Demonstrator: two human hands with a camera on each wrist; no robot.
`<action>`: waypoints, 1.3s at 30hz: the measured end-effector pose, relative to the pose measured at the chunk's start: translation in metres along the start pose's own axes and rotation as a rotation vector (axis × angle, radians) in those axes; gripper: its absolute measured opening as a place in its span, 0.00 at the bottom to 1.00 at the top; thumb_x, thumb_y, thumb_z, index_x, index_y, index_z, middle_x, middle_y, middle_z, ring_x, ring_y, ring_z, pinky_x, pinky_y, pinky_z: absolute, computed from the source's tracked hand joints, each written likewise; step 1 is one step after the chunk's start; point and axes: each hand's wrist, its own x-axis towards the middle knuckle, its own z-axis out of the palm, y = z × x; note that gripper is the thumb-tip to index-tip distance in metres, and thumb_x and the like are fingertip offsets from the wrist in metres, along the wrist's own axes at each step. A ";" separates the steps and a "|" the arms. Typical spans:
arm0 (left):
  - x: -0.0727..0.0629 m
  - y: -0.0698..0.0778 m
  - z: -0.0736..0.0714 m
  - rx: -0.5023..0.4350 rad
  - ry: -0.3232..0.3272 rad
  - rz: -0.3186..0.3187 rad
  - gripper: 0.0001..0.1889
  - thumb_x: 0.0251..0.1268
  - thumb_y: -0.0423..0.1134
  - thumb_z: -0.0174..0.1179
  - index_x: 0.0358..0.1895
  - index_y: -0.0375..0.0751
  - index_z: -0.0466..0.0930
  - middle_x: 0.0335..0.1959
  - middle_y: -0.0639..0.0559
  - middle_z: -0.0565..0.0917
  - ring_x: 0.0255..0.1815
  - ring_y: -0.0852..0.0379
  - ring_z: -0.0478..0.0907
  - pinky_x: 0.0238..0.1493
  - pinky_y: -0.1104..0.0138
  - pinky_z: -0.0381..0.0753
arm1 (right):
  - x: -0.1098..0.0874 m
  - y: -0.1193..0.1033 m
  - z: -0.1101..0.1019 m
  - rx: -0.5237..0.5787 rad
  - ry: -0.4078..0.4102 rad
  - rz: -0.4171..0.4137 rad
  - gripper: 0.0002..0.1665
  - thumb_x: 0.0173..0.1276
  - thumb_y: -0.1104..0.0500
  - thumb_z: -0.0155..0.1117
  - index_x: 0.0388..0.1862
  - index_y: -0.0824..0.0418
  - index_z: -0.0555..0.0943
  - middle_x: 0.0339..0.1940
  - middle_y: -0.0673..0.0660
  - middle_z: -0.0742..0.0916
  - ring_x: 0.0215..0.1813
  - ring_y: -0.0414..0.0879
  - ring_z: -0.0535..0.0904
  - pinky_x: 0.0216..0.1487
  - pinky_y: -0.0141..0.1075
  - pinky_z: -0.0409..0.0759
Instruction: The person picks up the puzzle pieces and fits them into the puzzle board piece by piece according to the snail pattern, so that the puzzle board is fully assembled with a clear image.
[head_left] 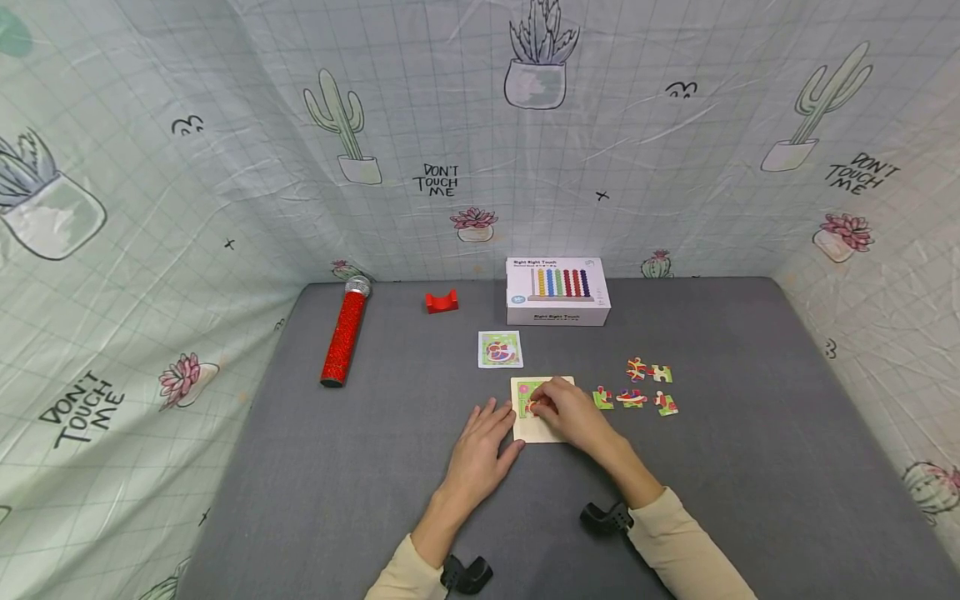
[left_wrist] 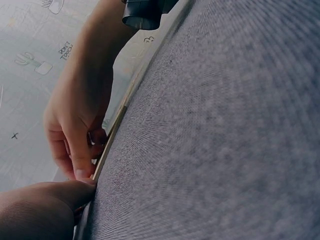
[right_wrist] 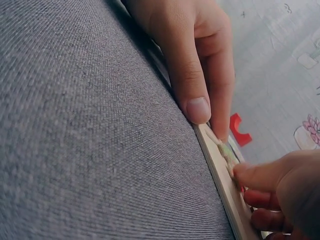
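A small wooden puzzle board (head_left: 542,431) lies flat in the middle of the table, with a green and pink picture section in its upper left. My left hand (head_left: 477,458) rests along the board's left edge, thumb at the lower corner and fingers stretched out. Over the board, my right hand (head_left: 576,417) pinches a small red puzzle piece (right_wrist: 242,189) between thumb and fingers, down at the tray; the fingers hide most of it. Several loose puzzle pieces (head_left: 632,399) in red, green and yellow lie right of the board.
Behind the board lies a square picture card (head_left: 500,350). A white box (head_left: 558,292) with a coloured bead picture stands against the back curtain. Farther left are a red curved block (head_left: 442,302) and a red glittery microphone (head_left: 346,335).
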 end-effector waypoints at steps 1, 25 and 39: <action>0.000 0.000 0.000 0.001 -0.001 -0.001 0.25 0.67 0.49 0.65 0.62 0.40 0.81 0.66 0.49 0.80 0.74 0.47 0.71 0.77 0.50 0.66 | 0.000 0.000 0.000 -0.001 0.001 -0.001 0.08 0.64 0.56 0.73 0.40 0.57 0.86 0.33 0.49 0.82 0.33 0.37 0.75 0.34 0.32 0.77; 0.001 0.001 0.000 0.005 0.023 0.017 0.25 0.65 0.48 0.67 0.61 0.38 0.81 0.65 0.48 0.81 0.72 0.45 0.72 0.75 0.48 0.68 | -0.001 -0.003 -0.002 -0.075 0.013 -0.061 0.09 0.61 0.57 0.76 0.40 0.59 0.89 0.33 0.50 0.81 0.30 0.37 0.74 0.31 0.32 0.77; 0.001 0.001 -0.001 0.006 0.022 0.014 0.25 0.65 0.48 0.67 0.61 0.39 0.82 0.65 0.48 0.81 0.73 0.45 0.72 0.76 0.49 0.67 | -0.001 0.000 -0.002 -0.044 0.048 -0.096 0.12 0.61 0.57 0.75 0.42 0.60 0.88 0.32 0.50 0.82 0.31 0.37 0.74 0.32 0.32 0.78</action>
